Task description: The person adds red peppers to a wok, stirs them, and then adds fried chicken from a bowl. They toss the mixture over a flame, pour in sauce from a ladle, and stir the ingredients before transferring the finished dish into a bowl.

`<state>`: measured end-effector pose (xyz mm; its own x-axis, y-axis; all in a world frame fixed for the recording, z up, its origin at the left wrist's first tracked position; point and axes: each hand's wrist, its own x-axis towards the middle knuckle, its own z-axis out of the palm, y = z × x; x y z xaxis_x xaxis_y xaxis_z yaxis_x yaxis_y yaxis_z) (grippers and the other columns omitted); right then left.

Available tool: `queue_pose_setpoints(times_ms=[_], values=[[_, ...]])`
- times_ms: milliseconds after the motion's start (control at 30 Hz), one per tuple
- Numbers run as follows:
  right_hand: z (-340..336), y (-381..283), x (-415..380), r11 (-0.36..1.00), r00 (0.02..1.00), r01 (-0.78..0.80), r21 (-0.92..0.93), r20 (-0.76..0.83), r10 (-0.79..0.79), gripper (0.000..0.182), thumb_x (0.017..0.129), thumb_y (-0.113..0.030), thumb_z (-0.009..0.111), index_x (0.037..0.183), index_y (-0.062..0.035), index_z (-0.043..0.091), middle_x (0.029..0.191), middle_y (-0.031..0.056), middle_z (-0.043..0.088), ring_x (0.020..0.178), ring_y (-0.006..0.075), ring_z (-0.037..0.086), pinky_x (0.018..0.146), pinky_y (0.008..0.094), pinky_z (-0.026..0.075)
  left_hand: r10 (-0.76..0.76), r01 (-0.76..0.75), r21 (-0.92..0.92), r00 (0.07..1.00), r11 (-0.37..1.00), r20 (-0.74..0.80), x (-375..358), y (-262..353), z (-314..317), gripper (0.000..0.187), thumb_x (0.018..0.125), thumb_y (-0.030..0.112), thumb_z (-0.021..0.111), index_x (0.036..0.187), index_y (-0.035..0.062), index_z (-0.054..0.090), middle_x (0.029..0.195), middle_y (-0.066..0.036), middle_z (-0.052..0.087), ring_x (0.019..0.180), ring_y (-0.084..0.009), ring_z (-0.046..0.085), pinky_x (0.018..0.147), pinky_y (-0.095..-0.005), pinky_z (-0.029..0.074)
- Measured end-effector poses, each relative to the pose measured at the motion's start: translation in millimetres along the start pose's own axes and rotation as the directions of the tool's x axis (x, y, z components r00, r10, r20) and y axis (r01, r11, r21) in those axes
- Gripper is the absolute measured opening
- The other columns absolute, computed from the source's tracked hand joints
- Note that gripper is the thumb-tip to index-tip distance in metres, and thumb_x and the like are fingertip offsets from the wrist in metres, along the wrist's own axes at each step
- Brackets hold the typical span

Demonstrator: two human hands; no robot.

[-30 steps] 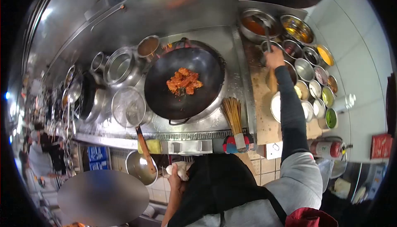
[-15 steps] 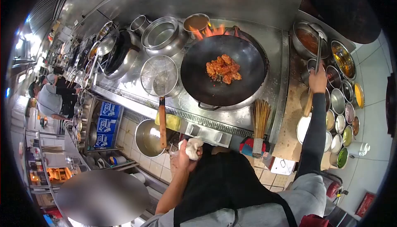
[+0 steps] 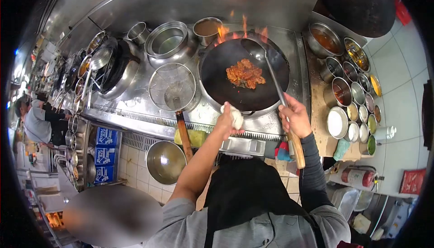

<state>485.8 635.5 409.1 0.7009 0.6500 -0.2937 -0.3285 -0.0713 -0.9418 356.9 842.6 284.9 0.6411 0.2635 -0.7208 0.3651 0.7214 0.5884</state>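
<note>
A black wok (image 3: 216, 83) sits on the stove with flames at its far rim. Reddish-brown glazed food pieces (image 3: 246, 74) lie in its middle. My right hand (image 3: 296, 118) is closed round the handle of a long ladle (image 3: 275, 78), whose bowl hangs over the wok's far right side and whose wooden end points toward me. My left hand (image 3: 224, 123) has a folded white cloth (image 3: 236, 118) in its grip, at the wok's near edge. Whether the cloth touches the wok's near handle is hard to make out.
Left of the wok, a mesh strainer (image 3: 172, 87) rests with its wooden handle toward me. A pot of liquid (image 3: 165, 162) stands below it. Several seasoning bowls (image 3: 337, 122) line the right counter, behind which is a bowl of red sauce (image 3: 324, 40). Another person (image 3: 40, 123) stands far left.
My right hand has brought the ladle from the right-hand bowls to over the wok. My left hand has moved forward with the cloth to the wok's near edge. The view has shifted slightly.
</note>
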Motion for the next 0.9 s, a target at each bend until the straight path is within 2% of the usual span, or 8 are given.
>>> queue_pose_setpoints(times_ms=[167, 333, 533, 567, 600, 667, 767, 900], values=[[45.3, -14.8, -12.9, 0.995, 0.99, 0.088, -0.047, -0.105, -0.092, 0.055, 0.091, -0.005, 0.056, 0.142, 0.0008, 0.037, 0.059, 0.0, 0.049, 0.038, 0.0074, 0.042, 0.034, 0.024, 0.033, -0.098, 0.093, 0.046, 0.987, 0.995, 0.124, 21.3, 3.2, -3.0, 0.064, 0.093, 0.067, 0.034, 0.123, 0.0111, 0.045, 0.1, -0.01, 0.06, 0.084, -0.0257, 0.063, 0.072, -0.052, 0.058], [59.6, -16.3, -51.0, 0.985, 0.966, 0.109, -0.135, -0.22, -0.137, 0.055, 0.091, -0.005, 0.055, 0.143, 0.0011, 0.037, 0.058, -0.0013, 0.049, 0.038, 0.0067, 0.041, 0.035, 0.0237, 0.033, -0.081, 0.1, -0.128, 0.986, 0.987, 0.147, 32.0, -0.5, -2.5, 0.062, 0.089, 0.056, 0.058, 0.13, 0.0125, 0.042, 0.112, -0.008, 0.056, 0.094, -0.029, 0.06, 0.073, -0.0513, 0.059], [65.6, 13.5, -98.0, 0.938, 0.973, -0.055, -0.343, -0.229, -0.026, 0.055, 0.09, -0.005, 0.056, 0.142, 0.002, 0.038, 0.068, 0.0001, 0.056, 0.044, 0.0065, 0.047, 0.04, 0.0236, 0.038, 0.068, -0.003, -0.318, 0.979, 0.948, 0.194, 60.1, -30.8, -6.5, 0.017, 0.088, 0.021, 0.059, 0.096, 0.0072, 0.054, 0.081, -0.01, 0.057, 0.066, -0.0263, 0.059, 0.055, -0.0428, 0.056], [55.8, 25.2, -106.3, 0.875, 0.981, -0.097, -0.475, -0.196, 0.002, 0.055, 0.089, -0.01, 0.058, 0.139, 0.0024, 0.042, 0.076, 0.0068, 0.064, 0.055, 0.0165, 0.059, 0.052, 0.0302, 0.048, 0.087, -0.021, -0.348, 0.981, 0.937, 0.175, 55.1, -39.0, -7.5, 0.008, 0.088, 0.016, 0.056, 0.088, 0.0075, 0.054, 0.074, -0.009, 0.055, 0.06, -0.0247, 0.058, 0.051, -0.0402, 0.054], [46.7, 30.2, -122.5, 0.874, 0.979, -0.089, -0.477, -0.201, -0.01, 0.055, 0.089, -0.01, 0.058, 0.139, 0.0024, 0.042, 0.076, 0.0068, 0.064, 0.055, 0.0165, 0.059, 0.052, 0.0302, 0.048, 0.119, -0.049, -0.381, 0.98, 0.923, 0.161, 53.5, -40.5, -4.4, 0.009, 0.088, 0.011, 0.053, 0.08, 0.0078, 0.054, 0.067, -0.008, 0.053, 0.055, -0.0232, 0.056, 0.046, -0.0376, 0.051], [37.2, 31.5, -145.7, 0.576, 0.999, 0.003, -0.818, -0.025, -0.039, 0.055, 0.086, -0.015, 0.061, 0.135, 0.0035, 0.046, 0.086, 0.0183, 0.068, 0.073, 0.0308, 0.066, 0.069, 0.0382, 0.052, 0.088, -0.08, -0.381, 0.996, 0.921, 0.005, -36.5, -22.0, 11.1, 0.01, 0.089, 0.011, 0.052, 0.079, 0.0089, 0.053, 0.069, -0.008, 0.055, 0.055, -0.0206, 0.056, 0.044, -0.0335, 0.048], [38.5, 32.5, -149.7, 0.566, 0.987, 0.141, -0.812, 0.067, -0.149, 0.055, 0.083, -0.019, 0.062, 0.131, 0.0052, 0.049, 0.095, 0.0278, 0.065, 0.093, 0.0401, 0.065, 0.082, 0.0415, 0.049, 0.033, 0.004, -0.377, 0.995, 0.926, 0.092, -42.1, -17.6, 4.6, 0.006, 0.086, 0.01, 0.052, 0.081, 0.0075, 0.053, 0.07, -0.008, 0.055, 0.056, -0.0205, 0.056, 0.045, -0.0308, 0.049], [35.5, 81.7, -76.1, 0.533, 0.972, 0.163, -0.83, 0.042, -0.233, 0.053, 0.083, -0.016, 0.06, 0.129, 0.0062, 0.049, 0.096, 0.033, 0.062, 0.092, 0.0458, 0.061, 0.081, 0.0443, 0.049, 0.076, -0.038, -0.347, 0.992, 0.937, 0.097, 18.5, -34.6, -2.0, 0.006, 0.083, 0.011, 0.056, 0.081, 0.0066, 0.053, 0.068, -0.008, 0.054, 0.053, -0.0203, 0.053, 0.046, -0.0307, 0.049]])
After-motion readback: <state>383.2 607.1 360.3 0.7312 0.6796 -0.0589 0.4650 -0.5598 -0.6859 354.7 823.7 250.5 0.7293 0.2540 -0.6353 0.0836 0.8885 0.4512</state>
